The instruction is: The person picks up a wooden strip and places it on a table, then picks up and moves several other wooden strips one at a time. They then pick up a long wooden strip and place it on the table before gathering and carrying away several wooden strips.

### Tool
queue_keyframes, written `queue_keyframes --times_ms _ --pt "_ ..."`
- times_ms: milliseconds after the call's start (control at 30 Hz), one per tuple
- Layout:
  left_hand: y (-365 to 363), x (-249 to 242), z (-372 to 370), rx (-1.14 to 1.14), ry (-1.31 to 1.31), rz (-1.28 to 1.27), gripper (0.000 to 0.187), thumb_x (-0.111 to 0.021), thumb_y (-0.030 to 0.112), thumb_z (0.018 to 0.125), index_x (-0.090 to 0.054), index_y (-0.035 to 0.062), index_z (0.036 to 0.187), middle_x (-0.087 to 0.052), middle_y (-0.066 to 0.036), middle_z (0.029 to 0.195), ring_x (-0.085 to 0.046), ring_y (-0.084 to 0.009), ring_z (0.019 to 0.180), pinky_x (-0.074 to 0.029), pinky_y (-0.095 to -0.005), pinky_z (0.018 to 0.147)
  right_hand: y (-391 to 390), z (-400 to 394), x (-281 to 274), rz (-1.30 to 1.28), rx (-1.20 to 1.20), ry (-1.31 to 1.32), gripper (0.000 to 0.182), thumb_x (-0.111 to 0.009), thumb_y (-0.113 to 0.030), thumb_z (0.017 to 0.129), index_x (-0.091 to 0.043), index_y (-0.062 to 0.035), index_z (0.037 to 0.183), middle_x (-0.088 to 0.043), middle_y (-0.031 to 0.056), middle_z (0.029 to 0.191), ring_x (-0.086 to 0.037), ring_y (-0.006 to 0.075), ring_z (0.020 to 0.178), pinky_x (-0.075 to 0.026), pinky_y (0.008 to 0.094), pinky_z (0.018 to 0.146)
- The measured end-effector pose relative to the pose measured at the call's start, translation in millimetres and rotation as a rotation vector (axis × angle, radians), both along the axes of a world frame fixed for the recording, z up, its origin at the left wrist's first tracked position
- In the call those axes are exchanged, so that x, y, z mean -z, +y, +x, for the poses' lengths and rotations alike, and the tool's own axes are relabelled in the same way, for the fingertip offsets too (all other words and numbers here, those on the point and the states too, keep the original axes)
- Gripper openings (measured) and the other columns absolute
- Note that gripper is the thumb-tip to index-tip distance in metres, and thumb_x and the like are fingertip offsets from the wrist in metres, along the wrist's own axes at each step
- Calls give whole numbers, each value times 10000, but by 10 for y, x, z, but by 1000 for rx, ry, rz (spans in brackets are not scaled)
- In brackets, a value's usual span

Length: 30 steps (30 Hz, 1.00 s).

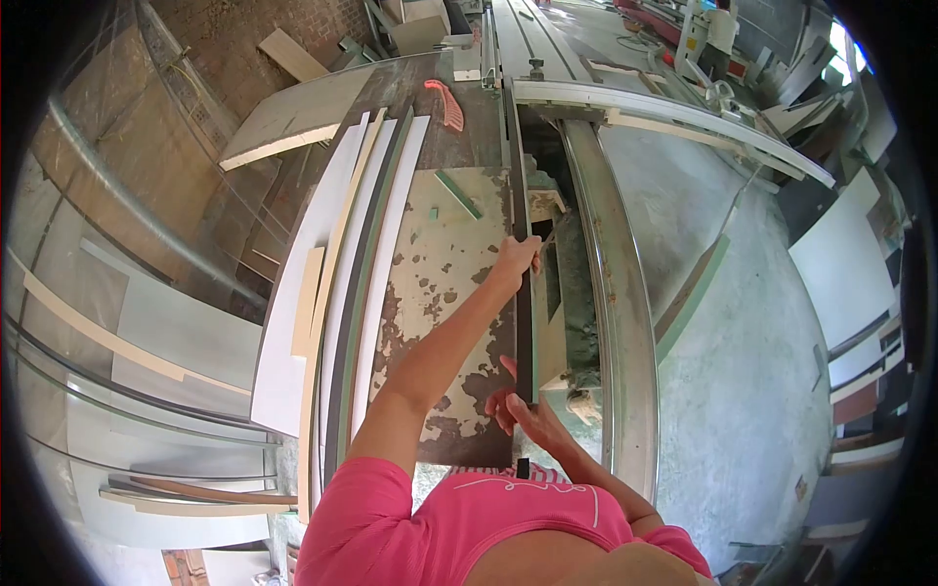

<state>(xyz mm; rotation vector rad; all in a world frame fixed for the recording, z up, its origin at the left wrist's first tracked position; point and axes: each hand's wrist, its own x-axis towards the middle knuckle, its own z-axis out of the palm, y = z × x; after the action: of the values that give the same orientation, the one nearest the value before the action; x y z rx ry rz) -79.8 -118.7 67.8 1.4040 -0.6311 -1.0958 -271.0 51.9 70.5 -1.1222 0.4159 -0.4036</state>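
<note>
A long, narrow dark strip of board (521,186) runs lengthwise along the right edge of the worn table. My left hand (518,260) is closed around it partway along. At the strip's near end is my right hand (530,414), its fingers spread out to the left; it seems to touch the end from below, though the contact is partly hidden. Beneath my left forearm lies the patchy, peeling tabletop (440,259). A short green-edged offcut (457,194) and a tiny green piece (434,213) rest on it, beyond my left hand.
Several long white and dark strips (366,254) lie along the table's left side. A red push handle (446,104) sits farther back. To the right run a metal rail (616,293) and a crosswise fence (674,103). Another person (721,34) stands far right; board panels (845,254) lean there.
</note>
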Motion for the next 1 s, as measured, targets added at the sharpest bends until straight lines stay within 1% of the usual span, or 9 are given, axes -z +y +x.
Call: queue_keyframes --times_ms 200,233,300,333,367,433,633,867,1000 --pt "296 -15 -25 -49 -44 -51 315 -552 156 829 -461 -14 580 -479 -89 503 -469 -166 414 -389 -327 388 71 -96 63 -49 -134 126 805 -579 -317 848 -72 -3 1390 -553 75 862 -505 117 642 -431 249 563" --pt "354 -44 7 -49 -40 -73 291 -553 157 831 -453 -16 619 -476 -86 514 -472 -162 427 -386 -324 389 85 -117 75 -57 -141 171 770 -589 -222 833 -99 -26 1394 -558 89 876 -522 125 662 -442 257 579" --pt "510 -120 135 -70 -72 -104 233 -552 165 836 -427 -13 755 -469 -74 552 -469 -152 453 -379 -312 389 46 -158 203 -123 -206 167 757 -569 -238 846 -88 -53 1401 -556 97 876 -516 121 657 -435 251 571" --pt "618 -151 212 -94 -72 -97 233 -552 165 836 -427 -13 755 -469 -74 552 -469 -152 453 -379 -312 389 17 -179 284 -192 -228 160 744 -549 -255 859 -77 -80 1408 -555 105 876 -511 118 652 -429 245 563" --pt "785 -251 299 -93 -96 -85 234 -553 170 837 -423 -16 782 -471 -73 565 -459 -146 452 -374 -309 390 -6 -200 355 -178 -203 158 695 -557 -161 840 -152 -102 1401 -568 107 887 -538 131 673 -449 262 589" --pt "1101 -258 574 -33 -170 -79 255 -562 188 834 -418 -23 832 -472 -65 580 -430 -123 445 -358 -297 393 -58 -262 428 -176 -197 170 676 -555 -166 846 -169 -104 1397 -572 102 879 -539 129 673 -448 259 588" --pt "2276 -453 949 -160 -370 143 279 -572 196 806 -443 -43 867 -442 -31 507 -425 -113 396 -373 -281 385 -132 -343 481 -215 -143 276 595 -566 -255 865 -276 -103 1361 -580 67 832 -525 105 651 -436 240 557" --pt "3205 -85 1258 -301 -489 294 328 -590 206 789 -446 -74 881 -472 -50 505 -455 -122 386 -378 -281 352 7 -109 528 -216 -243 342 525 -559 -260 868 -351 -90 1318 -569 55 798 -521 106 648 -435 241 572" --pt "3498 180 1403 -352 -557 386 411 -590 209 792 -444 -113 1000 -495 -64 522 -476 -130 403 -398 -282 369 154 38 468 -335 -364 379 492 -549 -223 866 -365 -75 1298 -567 51 784 -521 109 642 -438 249 586"
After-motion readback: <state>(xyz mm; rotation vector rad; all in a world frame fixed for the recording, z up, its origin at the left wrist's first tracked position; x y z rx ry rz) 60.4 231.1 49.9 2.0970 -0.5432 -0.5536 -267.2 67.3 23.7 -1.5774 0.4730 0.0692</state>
